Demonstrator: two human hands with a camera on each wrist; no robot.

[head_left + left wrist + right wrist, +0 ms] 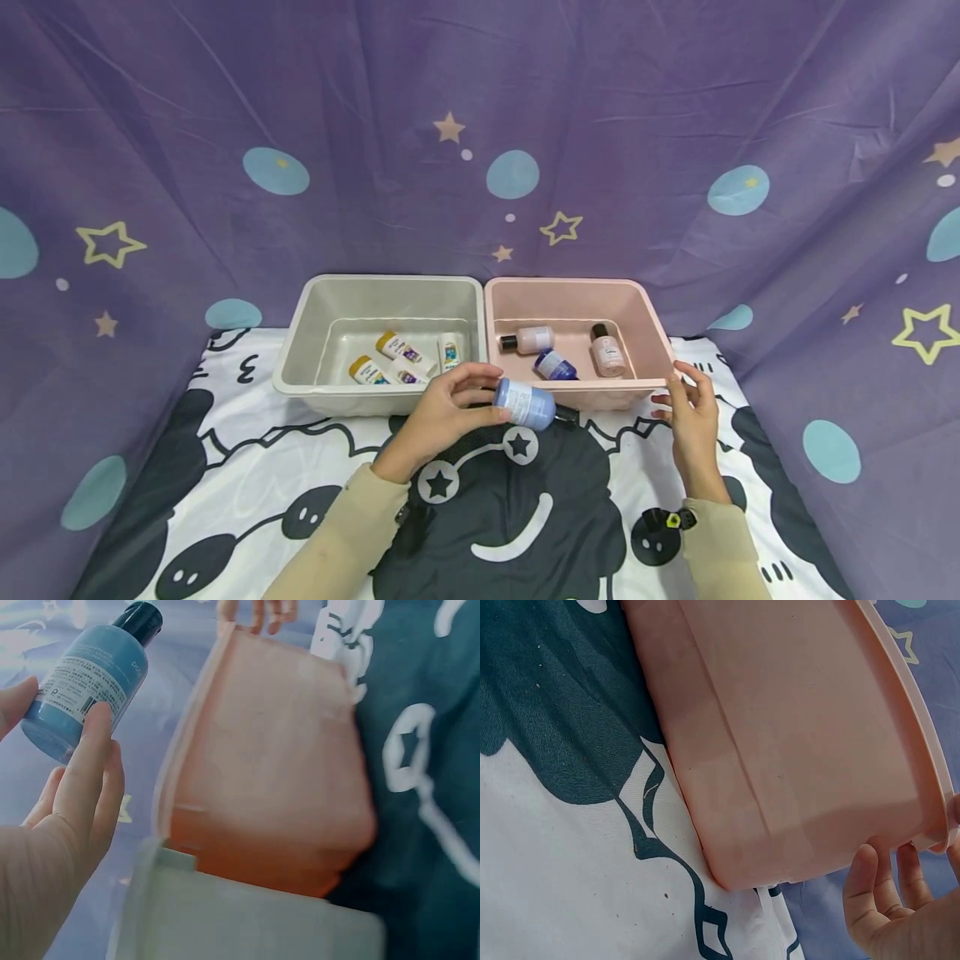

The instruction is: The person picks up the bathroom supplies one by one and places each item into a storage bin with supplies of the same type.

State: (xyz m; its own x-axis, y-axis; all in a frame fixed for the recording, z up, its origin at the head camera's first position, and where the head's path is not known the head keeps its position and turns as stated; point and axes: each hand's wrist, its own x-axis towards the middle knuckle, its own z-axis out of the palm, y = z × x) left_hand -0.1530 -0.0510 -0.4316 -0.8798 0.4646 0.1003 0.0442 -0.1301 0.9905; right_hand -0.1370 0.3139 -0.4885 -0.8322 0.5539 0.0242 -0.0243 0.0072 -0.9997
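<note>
- Two bins: one grey bin [300, 350] and one pink bin [652, 333], side by side and touching.
- Three small tubes [397, 348] inside the grey bin (two have yellow caps).
- Three small bottles [607, 350] inside the pink bin.
- One blue bottle [527, 404] just in front of the pink bin, in the left hand [442, 412].
- Two hands: the right hand [693, 412] is at the pink bin's near right corner.

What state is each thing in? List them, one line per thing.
Blue bottle: capped, lying sideways in the left hand.
Right hand: fingers relaxed at the pink bin corner.
Pink bin: upright, three capped bottles lying inside.
Grey bin: upright, three tubes lying inside.
</note>
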